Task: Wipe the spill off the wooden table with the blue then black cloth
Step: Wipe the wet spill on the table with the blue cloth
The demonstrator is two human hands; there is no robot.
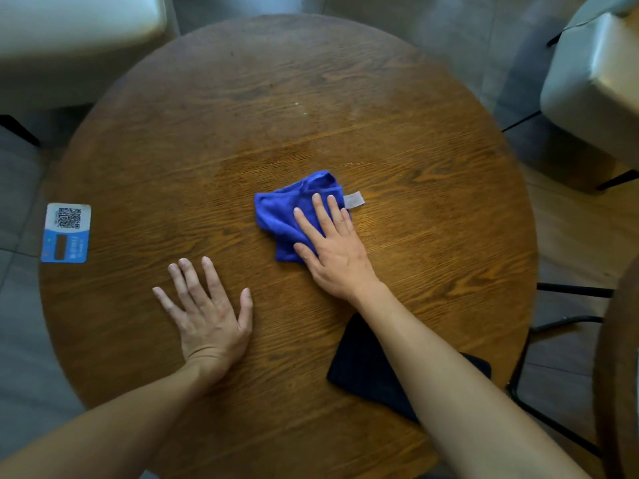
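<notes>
The blue cloth (287, 216) lies bunched near the middle of the frame on a round wooden table (207, 140), pinned flat under the person's right hand (332, 247). Nearest the camera, two bare forearms reach in from the bottom edge. Under the right forearm, at lower right, a folded black cloth (359, 364) rests on the tabletop close to the near rim, partly hidden by the arm. The left hand (207, 312) lies palm down at lower centre-left, fingers spread wide and touching bare wood, holding nothing. The right hand is likewise flat and open, fingers extended and slightly parted, palm and fingers pressing on the right part of the blue cloth rather than gripping it; the heel of the hand sits on the wood. A pale label tab (354, 199) sticks out from the cloth's right edge, just beyond the fingertips. A darker, damp-looking patch (242, 167) spreads on the wood above and left of the cloth. At the left rim sits a blue-and-white QR-code card (66, 232), well apart from both hands. Open tabletop runs beyond the cloth to the far rim at the top of the frame and out to both sides. Past the rim, pale padded seats (594, 91) stand at upper left and upper right, and black metal chair legs (567, 319) show at lower right.
</notes>
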